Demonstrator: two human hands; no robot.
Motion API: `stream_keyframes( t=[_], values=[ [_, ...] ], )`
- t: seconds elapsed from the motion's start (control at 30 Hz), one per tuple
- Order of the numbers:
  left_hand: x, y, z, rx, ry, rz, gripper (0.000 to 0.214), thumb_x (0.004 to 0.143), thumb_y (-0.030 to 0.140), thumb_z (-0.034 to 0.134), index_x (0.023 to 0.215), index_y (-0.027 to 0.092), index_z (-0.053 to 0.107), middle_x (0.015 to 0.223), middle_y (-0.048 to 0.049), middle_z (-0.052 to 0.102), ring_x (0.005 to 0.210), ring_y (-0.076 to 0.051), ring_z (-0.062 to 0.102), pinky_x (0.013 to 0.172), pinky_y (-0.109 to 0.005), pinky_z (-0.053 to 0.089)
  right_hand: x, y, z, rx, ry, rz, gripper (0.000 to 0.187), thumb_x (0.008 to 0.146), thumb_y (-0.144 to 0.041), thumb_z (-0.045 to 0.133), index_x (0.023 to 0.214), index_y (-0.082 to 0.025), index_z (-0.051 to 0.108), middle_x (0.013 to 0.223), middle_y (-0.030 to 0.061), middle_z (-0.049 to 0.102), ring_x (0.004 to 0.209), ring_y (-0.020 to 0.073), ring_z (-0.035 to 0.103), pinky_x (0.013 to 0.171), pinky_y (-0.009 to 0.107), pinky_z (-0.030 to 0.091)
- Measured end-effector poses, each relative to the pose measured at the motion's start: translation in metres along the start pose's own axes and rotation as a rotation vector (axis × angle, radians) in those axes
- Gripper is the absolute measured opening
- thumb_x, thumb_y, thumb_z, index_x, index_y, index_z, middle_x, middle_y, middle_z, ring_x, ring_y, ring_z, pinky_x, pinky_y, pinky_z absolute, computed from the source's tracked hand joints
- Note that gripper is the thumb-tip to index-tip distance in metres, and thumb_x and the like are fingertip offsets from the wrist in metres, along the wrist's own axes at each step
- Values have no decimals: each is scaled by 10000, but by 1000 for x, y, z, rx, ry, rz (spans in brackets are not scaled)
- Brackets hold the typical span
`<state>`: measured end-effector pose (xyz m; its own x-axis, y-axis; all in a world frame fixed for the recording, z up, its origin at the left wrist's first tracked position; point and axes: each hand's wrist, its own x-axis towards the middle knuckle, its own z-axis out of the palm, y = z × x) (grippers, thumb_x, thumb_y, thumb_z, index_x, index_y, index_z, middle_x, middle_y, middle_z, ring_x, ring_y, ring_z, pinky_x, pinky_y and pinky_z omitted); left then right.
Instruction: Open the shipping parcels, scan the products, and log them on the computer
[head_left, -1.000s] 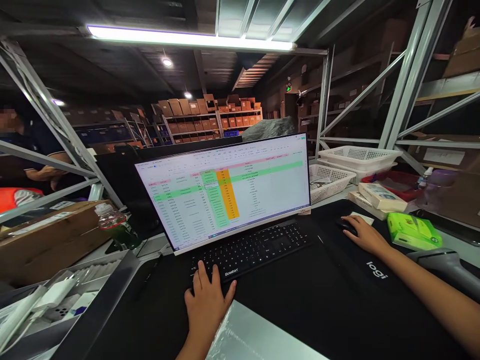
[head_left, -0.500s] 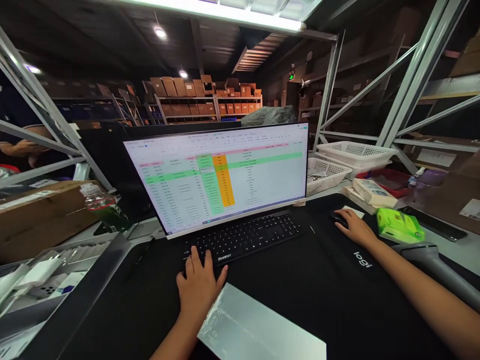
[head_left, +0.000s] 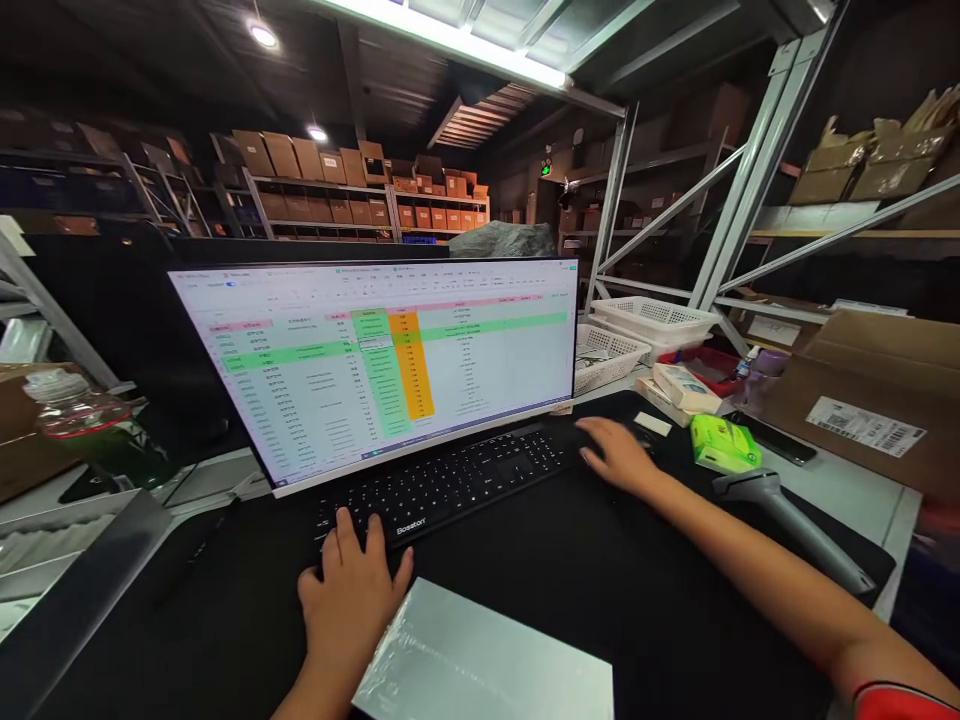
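Observation:
My left hand (head_left: 351, 590) lies flat on the lower left corner of a black keyboard (head_left: 465, 475), fingers spread over the keys. My right hand (head_left: 616, 455) is slightly blurred; its fingers stretch out low over the black desk mat (head_left: 585, 590), just off the keyboard's right end, holding nothing. Behind the keyboard a wide monitor (head_left: 375, 370) shows a spreadsheet with green and orange cells. A flat silvery plastic packet (head_left: 480, 660) lies on the mat just right of my left wrist.
Right of my right arm lie a grey barcode scanner (head_left: 780, 515), a green packet (head_left: 724, 443), small white boxes (head_left: 682, 385) and a labelled cardboard box (head_left: 862, 400). White baskets (head_left: 652, 320) stand behind. At left are a bottle (head_left: 75, 415) and a tray (head_left: 67, 570). Metal racking surrounds the desk.
My right hand has come off the mouse and slid left toward the keyboard's right end. My view has turned right and down; the left hand stays on the keyboard.

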<state>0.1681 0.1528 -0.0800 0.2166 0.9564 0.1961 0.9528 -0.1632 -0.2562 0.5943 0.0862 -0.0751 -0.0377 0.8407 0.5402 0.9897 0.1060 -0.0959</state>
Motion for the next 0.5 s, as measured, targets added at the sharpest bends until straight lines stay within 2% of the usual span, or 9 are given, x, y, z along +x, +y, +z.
stream_keyframes(
  t=[0.1, 0.2, 0.27, 0.37, 0.5],
  values=[
    [-1, 0, -1, 1, 13, 2, 611, 1042, 448, 326, 1559, 138, 420, 1669, -276, 253, 1461, -366, 398, 1019, -501, 441, 30, -75, 22, 172, -175, -233, 589, 969, -402, 579, 1508, -179, 501, 1481, 164, 582, 1372, 303, 539, 1158, 497, 427],
    [-3, -2, 0, 13, 24, 3, 603, 1037, 440, 344, 1552, 139, 433, 1666, -274, 262, 1451, -369, 415, 1014, -494, 447, 55, -123, 47, 201, -258, -279, 617, 986, -448, 573, 1524, -156, 490, 1522, 181, 542, 1438, 325, 469, 1201, 520, 365],
    [-4, -3, 2, 13, 32, 9, 600, 1033, 437, 357, 1549, 142, 441, 1664, -270, 272, 1450, -369, 420, 1022, -495, 446, 68, -135, 60, 198, -273, -255, 611, 993, -461, 567, 1509, -140, 510, 1504, 191, 556, 1445, 341, 455, 1209, 540, 343],
    [-3, -5, 5, 1, 37, 17, 589, 1037, 423, 350, 1548, 146, 445, 1663, -266, 280, 1450, -366, 427, 1027, -492, 446, 77, -136, 72, 202, -256, -215, 598, 995, -472, 567, 1487, -133, 534, 1458, 195, 591, 1406, 344, 493, 1193, 544, 361],
    [-3, -7, 5, -13, 21, 21, 592, 1038, 422, 343, 1551, 142, 438, 1667, -265, 270, 1463, -368, 411, 1018, -501, 454, 76, -133, 73, 207, -243, -201, 609, 1003, -493, 554, 1493, -131, 526, 1463, 186, 589, 1406, 338, 493, 1190, 523, 377]
  ],
)
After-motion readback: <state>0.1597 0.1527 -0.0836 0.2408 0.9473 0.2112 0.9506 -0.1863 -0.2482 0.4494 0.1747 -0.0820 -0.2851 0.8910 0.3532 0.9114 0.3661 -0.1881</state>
